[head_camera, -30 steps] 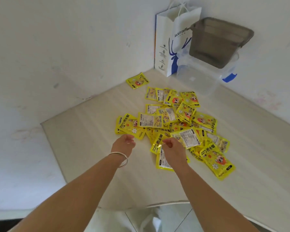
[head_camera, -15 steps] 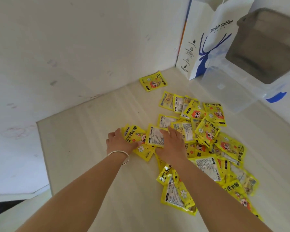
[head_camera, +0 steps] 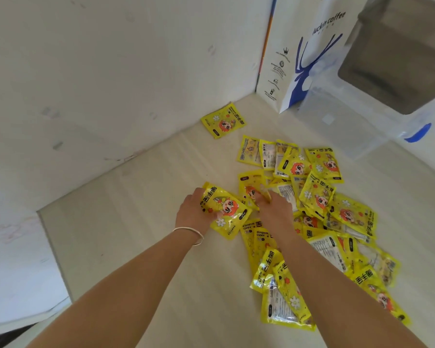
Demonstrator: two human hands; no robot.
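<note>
Yellow packet [head_camera: 226,209], flat, glossy, rectangular, in left hand [head_camera: 191,213], pale wooden table [head_camera: 136,234]

- Left forearm [head_camera: 126,280] and right forearm [head_camera: 337,285]: bare, uncovered right to the frame edge.
- Left wrist: thin plain silver-white bangle [head_camera: 187,228], round.
- Left hand [head_camera: 192,212] and right hand [head_camera: 274,212]: bare, ungloved.

Around thirty yellow packets [head_camera: 350,215], one paper bag [head_camera: 299,59], two plastic tubs [head_camera: 349,126]
</note>
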